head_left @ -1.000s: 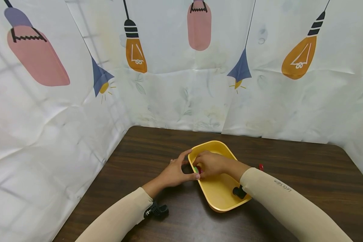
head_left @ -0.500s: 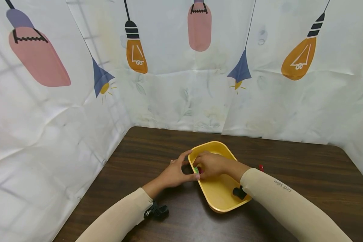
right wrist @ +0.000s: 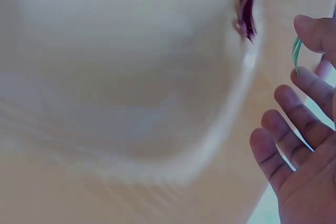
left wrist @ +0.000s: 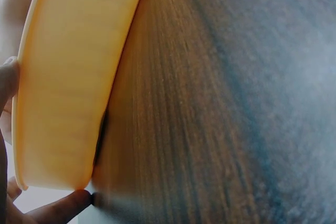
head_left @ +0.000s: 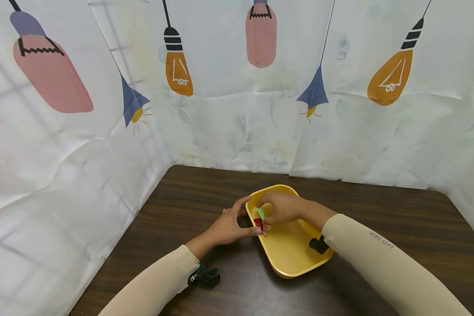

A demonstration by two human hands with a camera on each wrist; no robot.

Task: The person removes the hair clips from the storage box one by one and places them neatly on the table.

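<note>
A yellow plastic tub [head_left: 290, 259] stands on the dark wooden table. My left hand [head_left: 228, 226] holds its left end, with the thumb on the rim and the other fingers spread along the outer wall. Inside the tub, my right hand [head_left: 284, 207] pinches a small, thin green piece [right wrist: 296, 53] between thumb and index finger; its exact kind is unclear. The remaining right fingers are loosely extended. Just below the green piece, a dark red, pronged small item [head_left: 258, 224] lies against the tub's left wall, also blurred in the right wrist view.
Black wrist cameras sit on both forearms; the right one [head_left: 319, 245] hangs over the tub. Brown tabletop [head_left: 387, 210] extends right of the tub. A printed white curtain [head_left: 237, 123] hangs behind the table and along its left side.
My right hand has risen and shifted slightly right with the green piece, exposing the dark red item. The left hand and the tub stay where they were.
</note>
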